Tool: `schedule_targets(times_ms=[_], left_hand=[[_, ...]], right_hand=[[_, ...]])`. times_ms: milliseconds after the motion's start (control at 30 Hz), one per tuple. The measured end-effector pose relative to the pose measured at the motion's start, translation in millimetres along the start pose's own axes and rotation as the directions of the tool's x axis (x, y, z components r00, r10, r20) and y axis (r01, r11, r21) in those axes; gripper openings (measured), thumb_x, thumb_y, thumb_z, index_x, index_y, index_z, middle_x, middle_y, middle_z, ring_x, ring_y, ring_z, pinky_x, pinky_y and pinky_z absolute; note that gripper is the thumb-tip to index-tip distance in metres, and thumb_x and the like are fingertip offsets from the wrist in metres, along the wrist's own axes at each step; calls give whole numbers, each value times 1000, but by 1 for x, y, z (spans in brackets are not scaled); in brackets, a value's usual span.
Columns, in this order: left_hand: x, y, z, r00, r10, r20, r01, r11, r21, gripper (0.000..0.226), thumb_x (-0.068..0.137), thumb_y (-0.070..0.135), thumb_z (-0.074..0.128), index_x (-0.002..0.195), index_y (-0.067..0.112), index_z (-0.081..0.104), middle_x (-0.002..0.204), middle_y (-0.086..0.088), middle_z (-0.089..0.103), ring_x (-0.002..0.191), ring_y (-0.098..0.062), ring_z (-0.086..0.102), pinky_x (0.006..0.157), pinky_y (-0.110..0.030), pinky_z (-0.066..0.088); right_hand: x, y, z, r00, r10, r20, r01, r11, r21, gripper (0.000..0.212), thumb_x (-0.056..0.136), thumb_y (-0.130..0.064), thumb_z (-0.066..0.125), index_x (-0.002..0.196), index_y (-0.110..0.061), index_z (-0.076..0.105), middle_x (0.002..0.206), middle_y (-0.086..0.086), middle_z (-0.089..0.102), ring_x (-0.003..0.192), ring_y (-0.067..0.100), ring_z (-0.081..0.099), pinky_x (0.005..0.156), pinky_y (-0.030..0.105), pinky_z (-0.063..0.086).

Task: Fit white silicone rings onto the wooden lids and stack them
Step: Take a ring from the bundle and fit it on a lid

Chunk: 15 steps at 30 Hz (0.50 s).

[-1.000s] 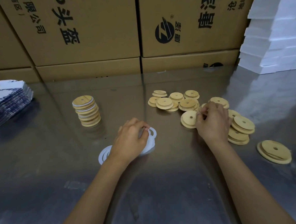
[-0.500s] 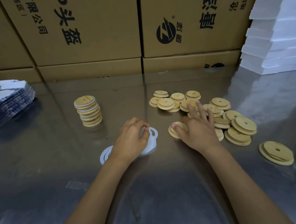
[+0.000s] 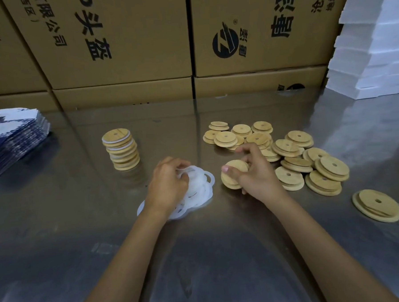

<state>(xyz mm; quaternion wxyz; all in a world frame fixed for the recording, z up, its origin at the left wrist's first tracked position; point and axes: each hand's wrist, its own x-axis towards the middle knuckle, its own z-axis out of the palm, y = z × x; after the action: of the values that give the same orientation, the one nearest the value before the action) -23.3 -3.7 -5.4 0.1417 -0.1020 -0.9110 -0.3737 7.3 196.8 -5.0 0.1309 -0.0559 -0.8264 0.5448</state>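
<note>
Roughly eight ringed lids sit in the finished stack [image 3: 122, 149], far left of the fingers. Right hand [image 3: 255, 173] pinches one bare lid [image 3: 233, 172]; left hand [image 3: 168, 183] curls into the silicone rings [image 3: 199, 185]. About twenty loose lids [image 3: 291, 155] remain.

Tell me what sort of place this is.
Likely a packing or assembly workshop in a small factory or warehouse. Printed cardboard cartons are stacked behind a metal worktable, white foam slabs are piled at the right, and loose wooden lids lie in bulk.
</note>
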Motion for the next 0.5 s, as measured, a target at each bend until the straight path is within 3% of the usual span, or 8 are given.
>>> schedule_targets(times_ms=[67, 133, 233, 333, 400, 500], left_hand=[[1, 0, -1, 999, -23, -39, 22, 1000, -17, 28, 89, 3, 56, 108, 16, 71, 103, 5, 61, 95, -10, 58, 76, -20, 41], [3, 1, -2, 997, -16, -71, 14, 999, -31, 23, 90, 6, 57, 103, 17, 73, 99, 6, 61, 88, -7, 56, 71, -14, 39], [3, 3, -6, 994, -6, -110, -3, 997, -79, 15, 90, 14, 62, 97, 18, 75, 96, 7, 63, 86, -7, 58, 72, -13, 41], [3, 8, -9, 992, -62, -106, 46, 988, -147, 11, 88, 19, 67, 95, 22, 75, 94, 11, 66, 84, -4, 60, 69, -11, 41], [4, 13, -13, 984, -172, -41, 153, 943, -296, 8, 84, 17, 72, 89, 22, 75, 87, 10, 70, 78, -3, 62, 65, -11, 44], [1, 23, -24, 942, -257, 214, 333, 771, -543, 8, 78, 13, 79, 85, 15, 75, 73, 1, 70, 65, -9, 61, 54, -16, 46]], right_hand=[[1, -1, -2, 993, 119, 17, -120, 974, 191, 42, 89, -21, 76, 122, -26, 50, 105, 1, 63, 53, 7, 56, 48, 20, 48], [3, -2, -6, 979, 194, 56, -201, 924, 325, 41, 91, -13, 73, 126, -20, 55, 113, 1, 67, 69, 9, 63, 59, 23, 52], [4, -3, -9, 960, 246, 134, -280, 855, 437, 34, 91, -6, 70, 124, -11, 65, 109, 5, 73, 81, 13, 67, 62, 22, 52], [4, -5, -9, 945, 294, 146, -325, 776, 540, 31, 91, -3, 68, 121, -9, 65, 111, 10, 72, 87, 17, 71, 61, 25, 57], [4, -5, -10, 939, 311, 148, -336, 739, 584, 29, 92, -3, 67, 119, -10, 61, 116, 13, 70, 98, 24, 71, 65, 29, 59], [4, -8, -11, 918, 317, 240, -393, 640, 660, 26, 95, -5, 63, 120, -10, 59, 115, 15, 72, 100, 27, 73, 71, 36, 60]])
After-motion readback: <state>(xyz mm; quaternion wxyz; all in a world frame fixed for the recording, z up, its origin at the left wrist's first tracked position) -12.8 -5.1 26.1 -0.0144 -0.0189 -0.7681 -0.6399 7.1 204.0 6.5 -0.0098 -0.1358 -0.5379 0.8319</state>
